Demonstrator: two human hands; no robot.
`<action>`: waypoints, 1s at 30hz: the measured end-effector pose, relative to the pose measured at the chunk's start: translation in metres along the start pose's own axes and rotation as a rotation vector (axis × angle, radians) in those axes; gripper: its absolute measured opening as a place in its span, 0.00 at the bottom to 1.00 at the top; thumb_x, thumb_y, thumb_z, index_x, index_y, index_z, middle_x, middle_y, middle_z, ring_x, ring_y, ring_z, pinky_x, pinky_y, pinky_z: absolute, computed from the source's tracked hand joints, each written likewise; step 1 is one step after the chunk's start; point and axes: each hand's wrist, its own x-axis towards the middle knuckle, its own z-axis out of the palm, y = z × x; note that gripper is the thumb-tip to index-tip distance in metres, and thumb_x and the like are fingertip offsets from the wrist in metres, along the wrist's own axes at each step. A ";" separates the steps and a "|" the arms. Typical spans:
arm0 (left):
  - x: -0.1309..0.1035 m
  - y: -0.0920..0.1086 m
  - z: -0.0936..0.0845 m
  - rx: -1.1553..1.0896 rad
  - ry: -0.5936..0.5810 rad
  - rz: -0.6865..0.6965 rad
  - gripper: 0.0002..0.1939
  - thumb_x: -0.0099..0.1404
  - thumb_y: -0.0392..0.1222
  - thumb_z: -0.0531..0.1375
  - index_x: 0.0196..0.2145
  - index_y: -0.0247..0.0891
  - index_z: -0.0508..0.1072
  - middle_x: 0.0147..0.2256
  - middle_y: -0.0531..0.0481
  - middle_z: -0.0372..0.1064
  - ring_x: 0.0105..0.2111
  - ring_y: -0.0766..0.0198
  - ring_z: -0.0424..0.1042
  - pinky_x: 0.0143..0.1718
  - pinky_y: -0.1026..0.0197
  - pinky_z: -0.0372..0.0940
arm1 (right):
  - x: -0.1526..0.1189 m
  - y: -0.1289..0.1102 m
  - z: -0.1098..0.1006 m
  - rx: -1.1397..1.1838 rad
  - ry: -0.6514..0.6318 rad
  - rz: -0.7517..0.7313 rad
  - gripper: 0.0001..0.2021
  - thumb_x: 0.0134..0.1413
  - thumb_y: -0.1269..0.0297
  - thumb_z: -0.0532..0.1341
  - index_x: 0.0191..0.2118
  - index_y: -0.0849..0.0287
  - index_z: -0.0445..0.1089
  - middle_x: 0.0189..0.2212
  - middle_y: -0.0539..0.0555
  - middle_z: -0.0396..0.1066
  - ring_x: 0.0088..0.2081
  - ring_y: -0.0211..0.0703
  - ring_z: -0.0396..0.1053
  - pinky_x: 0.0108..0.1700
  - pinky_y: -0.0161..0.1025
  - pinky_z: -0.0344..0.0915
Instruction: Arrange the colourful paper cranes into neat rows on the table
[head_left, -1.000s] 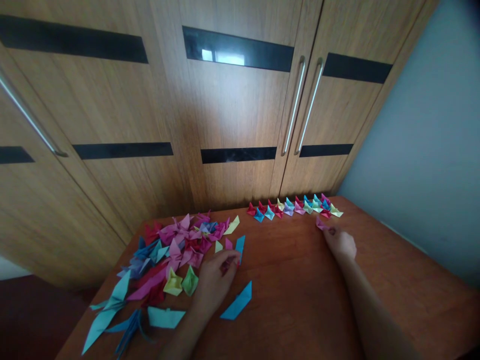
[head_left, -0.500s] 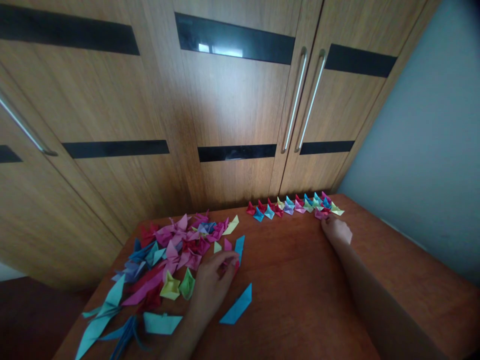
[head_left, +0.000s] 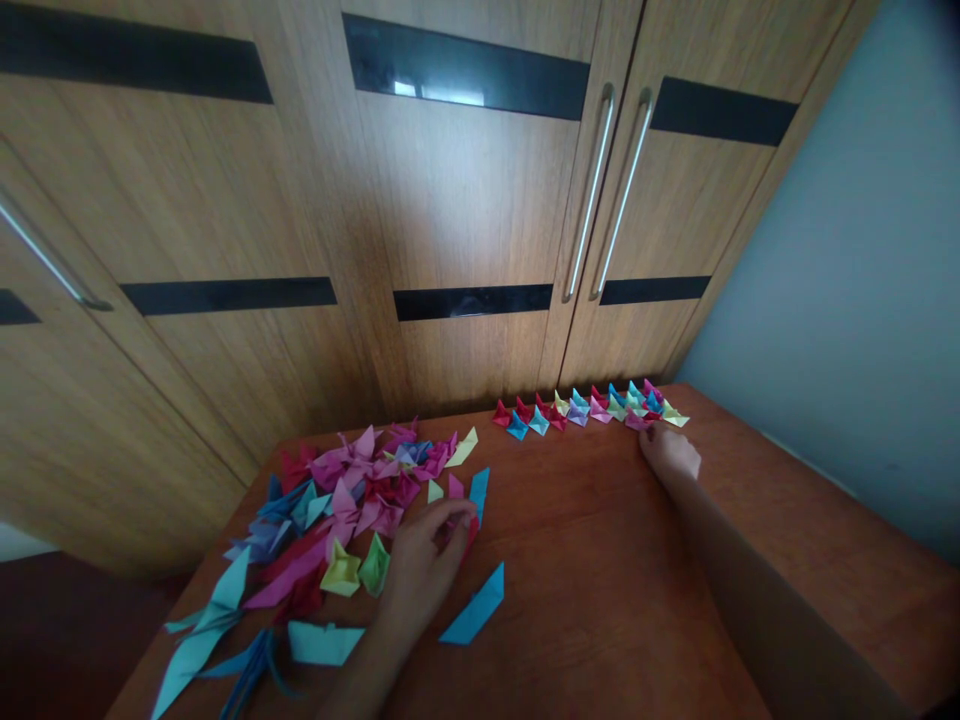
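Note:
My left hand (head_left: 426,555) is closed on a red folded paper (head_left: 472,538) at the right edge of a heap of pink, red and blue folded papers (head_left: 352,470). Yellow (head_left: 341,572) and green (head_left: 374,566) folded pieces lie just left of that wrist. At the far right of the table, my right hand (head_left: 671,453) has its fingers together at a pink folded paper boat (head_left: 637,421), in the front row of small paper boats (head_left: 577,409). Its fingertips touch or hold that boat; the exact grip is too small to tell.
A blue paper strip (head_left: 474,606) lies on the brown table (head_left: 585,560) between my arms. Teal folded paper (head_left: 322,643) is at the front left. Behind the table stand wooden cabinet doors (head_left: 465,200) with metal handles, and a grey-blue wall (head_left: 847,330) is at the right.
My right hand has shifted slightly left along the front row, and the pink boat at its fingertips sits a little further left. More red paper shows under my left fingers.

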 end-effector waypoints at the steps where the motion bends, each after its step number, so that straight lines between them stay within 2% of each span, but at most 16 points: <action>1: 0.000 0.000 0.000 0.002 -0.002 -0.003 0.10 0.63 0.40 0.54 0.37 0.41 0.75 0.37 0.51 0.76 0.38 0.61 0.74 0.40 0.60 0.68 | 0.000 0.000 0.000 -0.001 -0.002 -0.002 0.19 0.58 0.53 0.51 0.46 0.55 0.71 0.40 0.64 0.72 0.42 0.56 0.71 0.40 0.47 0.65; 14: 0.000 -0.004 -0.001 -0.003 -0.009 0.010 0.10 0.64 0.39 0.54 0.38 0.42 0.74 0.38 0.52 0.75 0.39 0.61 0.73 0.41 0.60 0.66 | -0.002 0.000 -0.001 0.008 -0.002 -0.006 0.19 0.58 0.51 0.50 0.46 0.55 0.70 0.41 0.63 0.71 0.43 0.55 0.70 0.41 0.47 0.65; 18: 0.000 -0.003 -0.003 -0.002 -0.006 0.029 0.10 0.64 0.39 0.53 0.38 0.42 0.74 0.38 0.52 0.75 0.38 0.61 0.73 0.40 0.60 0.66 | -0.003 0.002 -0.002 0.051 0.021 -0.001 0.21 0.57 0.50 0.50 0.51 0.56 0.66 0.40 0.63 0.71 0.42 0.56 0.70 0.40 0.48 0.65; 22: 0.003 -0.005 -0.011 0.015 0.043 0.034 0.10 0.63 0.39 0.54 0.38 0.41 0.74 0.37 0.51 0.76 0.38 0.61 0.73 0.40 0.61 0.66 | -0.005 0.006 0.001 0.190 0.103 -0.017 0.26 0.55 0.50 0.51 0.55 0.61 0.60 0.40 0.65 0.71 0.42 0.59 0.70 0.40 0.49 0.64; 26: 0.010 -0.014 -0.029 0.049 0.149 0.012 0.10 0.64 0.41 0.54 0.38 0.41 0.74 0.38 0.51 0.76 0.39 0.61 0.74 0.41 0.60 0.66 | -0.012 0.008 0.009 0.479 0.199 -0.024 0.23 0.49 0.54 0.56 0.50 0.61 0.65 0.38 0.63 0.72 0.42 0.59 0.70 0.42 0.48 0.63; 30: 0.014 -0.027 -0.044 0.153 0.235 -0.004 0.11 0.64 0.42 0.54 0.40 0.42 0.74 0.42 0.50 0.75 0.42 0.59 0.73 0.43 0.59 0.66 | -0.028 -0.004 0.018 0.673 0.262 -0.004 0.20 0.47 0.58 0.56 0.45 0.61 0.68 0.35 0.61 0.73 0.40 0.56 0.70 0.41 0.46 0.63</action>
